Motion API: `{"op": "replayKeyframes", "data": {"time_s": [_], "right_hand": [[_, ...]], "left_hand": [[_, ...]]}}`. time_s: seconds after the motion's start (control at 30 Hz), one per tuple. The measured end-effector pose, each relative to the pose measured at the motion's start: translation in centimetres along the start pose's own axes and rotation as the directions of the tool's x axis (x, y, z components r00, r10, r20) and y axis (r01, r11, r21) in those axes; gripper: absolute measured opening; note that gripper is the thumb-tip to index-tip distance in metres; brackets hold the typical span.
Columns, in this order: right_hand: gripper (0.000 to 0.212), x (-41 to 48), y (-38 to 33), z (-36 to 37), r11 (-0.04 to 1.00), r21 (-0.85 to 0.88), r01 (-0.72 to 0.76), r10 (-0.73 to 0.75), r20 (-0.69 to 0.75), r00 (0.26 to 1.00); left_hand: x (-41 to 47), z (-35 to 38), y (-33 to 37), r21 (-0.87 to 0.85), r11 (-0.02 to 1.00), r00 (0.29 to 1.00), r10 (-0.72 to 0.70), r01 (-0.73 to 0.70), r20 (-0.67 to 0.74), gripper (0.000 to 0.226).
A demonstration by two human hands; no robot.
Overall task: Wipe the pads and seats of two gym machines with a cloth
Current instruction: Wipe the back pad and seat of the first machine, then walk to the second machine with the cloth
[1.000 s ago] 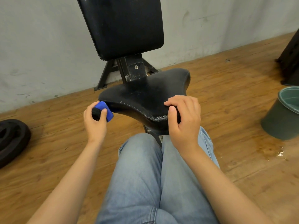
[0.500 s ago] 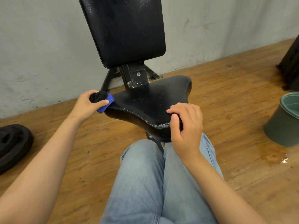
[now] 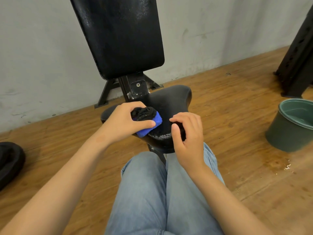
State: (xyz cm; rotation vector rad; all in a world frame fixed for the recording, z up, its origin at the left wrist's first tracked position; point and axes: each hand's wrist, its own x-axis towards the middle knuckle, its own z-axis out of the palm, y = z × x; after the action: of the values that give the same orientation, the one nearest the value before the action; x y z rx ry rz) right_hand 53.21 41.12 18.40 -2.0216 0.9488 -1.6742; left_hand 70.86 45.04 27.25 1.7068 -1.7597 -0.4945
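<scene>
A black padded seat (image 3: 171, 99) with an upright black back pad (image 3: 122, 34) stands against the grey wall. My left hand (image 3: 123, 122) grips a bunched blue and black cloth (image 3: 147, 119) and presses it on the middle of the seat. My right hand (image 3: 188, 133) sits at the seat's front edge with its fingers curled over the rim; the thumb lies along the front. Wet shine shows on the seat near its front edge.
A green bucket (image 3: 291, 124) stands on the wooden floor at the right. A black machine frame (image 3: 299, 56) rises at the far right. A black weight plate (image 3: 10, 161) lies on the floor at the left. My jeans-covered knees fill the bottom centre.
My left hand carried the cloth from the seat's left edge onto the middle of the seat. My right hand stayed at the front edge. The view rose slightly.
</scene>
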Motion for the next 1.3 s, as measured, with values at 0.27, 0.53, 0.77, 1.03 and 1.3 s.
{"op": "replayKeyframes", "data": {"time_s": [0.27, 0.53, 0.77, 1.03, 1.3], "right_hand": [[0.026, 1.5, 0.1, -1.9, 1.0, -0.016, 0.005, -0.005, 0.027, 1.0], [0.033, 7.7, 1.7, -3.8, 0.967, -0.223, 0.122, -0.082, 0.182, 0.98], [0.031, 12.2, 5.2, -3.5, 0.865, -0.445, 0.233, -0.139, 0.233, 0.962], [0.042, 17.0, 10.5, 0.8, 0.641, -0.68, 0.357, -0.128, 0.363, 0.923], [0.05, 22.7, 19.2, 2.7, 0.576, -0.776, 0.255, 0.12, 0.389, 0.913]], "left_hand": [[-0.5, -0.9, 2.5, -0.14, 0.984, 0.955, 0.143, -0.109, 0.261, 0.024], [5.3, -2.6, 1.4, -0.053, 0.987, 0.989, 0.15, -0.15, -0.017, 0.03], [11.1, -2.7, -0.7, 0.001, 0.992, 0.976, 0.124, -0.126, -0.181, 0.034], [19.1, 1.6, -3.3, 0.124, 0.976, 0.938, 0.208, -0.179, -0.277, 0.031], [29.1, 5.5, -3.9, 0.026, 0.974, 0.935, 0.225, -0.227, -0.275, 0.027]]}}
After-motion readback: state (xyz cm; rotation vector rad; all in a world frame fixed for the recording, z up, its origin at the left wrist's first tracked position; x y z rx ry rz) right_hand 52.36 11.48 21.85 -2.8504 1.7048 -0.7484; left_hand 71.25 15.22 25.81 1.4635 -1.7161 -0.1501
